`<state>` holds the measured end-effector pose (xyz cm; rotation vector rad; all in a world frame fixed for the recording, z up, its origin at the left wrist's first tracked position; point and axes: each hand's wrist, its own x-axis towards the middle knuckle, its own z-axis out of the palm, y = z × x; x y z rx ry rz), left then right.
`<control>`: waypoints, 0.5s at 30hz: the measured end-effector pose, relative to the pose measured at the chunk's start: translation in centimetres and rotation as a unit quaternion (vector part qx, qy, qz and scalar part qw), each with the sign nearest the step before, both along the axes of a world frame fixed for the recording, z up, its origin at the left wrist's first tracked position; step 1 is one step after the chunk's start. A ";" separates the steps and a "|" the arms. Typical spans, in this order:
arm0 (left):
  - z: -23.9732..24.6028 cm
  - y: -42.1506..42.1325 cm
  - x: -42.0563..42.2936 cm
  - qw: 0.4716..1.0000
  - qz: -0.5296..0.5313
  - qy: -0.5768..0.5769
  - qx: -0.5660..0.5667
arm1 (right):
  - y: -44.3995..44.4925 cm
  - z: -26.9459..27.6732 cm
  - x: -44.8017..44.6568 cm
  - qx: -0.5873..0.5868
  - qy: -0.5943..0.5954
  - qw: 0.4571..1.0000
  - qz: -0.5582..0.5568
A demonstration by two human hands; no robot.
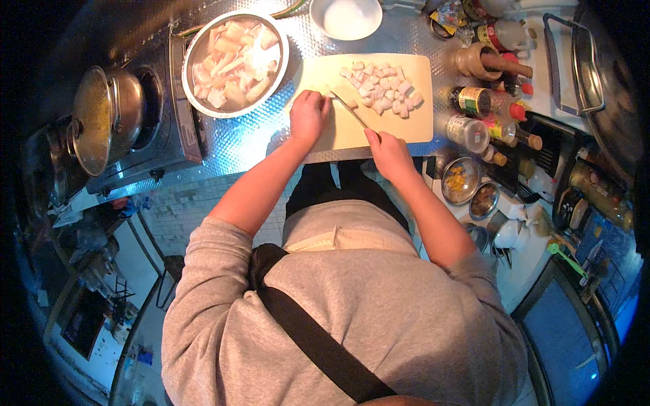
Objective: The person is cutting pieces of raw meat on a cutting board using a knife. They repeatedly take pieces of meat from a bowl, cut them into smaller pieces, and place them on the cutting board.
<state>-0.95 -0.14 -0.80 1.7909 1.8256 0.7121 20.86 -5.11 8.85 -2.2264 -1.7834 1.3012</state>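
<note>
My right hand (391,155) grips the handle of a kitchen knife (356,115), its narrow blade slanting up and left over a pale yellow cutting board (370,133). My left hand (310,115) rests on the board's left part, fingers curled down at a small pale food piece (330,94) beside the knife tip. The fingers hide most of what they hold. One cut chunk (351,104) lies against the blade. To the right spreads a loose heap of pale diced cubes (383,87).
A metal basin (190,104) of pale peeled chunks stands left of the board, a white bowl (346,19) behind it. Farther left, a lidded pot (124,106) sits on a gas stove (167,134). Along the right are a wooden mortar (469,60) and several bottles (471,100).
</note>
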 end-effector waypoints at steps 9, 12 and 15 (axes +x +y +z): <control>-0.4 -2.5 -2.0 0.999 -0.028 -0.034 0.024 | 1.2 1.3 0.5 0.055 0.081 0.995 -0.010; -0.3 -2.6 -1.6 0.998 -0.007 -0.055 0.030 | 2.5 0.5 -2.4 0.046 0.074 0.996 0.029; -0.2 -2.3 -1.3 0.997 -0.001 -0.040 0.063 | 3.2 -0.2 -4.0 0.059 0.078 0.994 0.047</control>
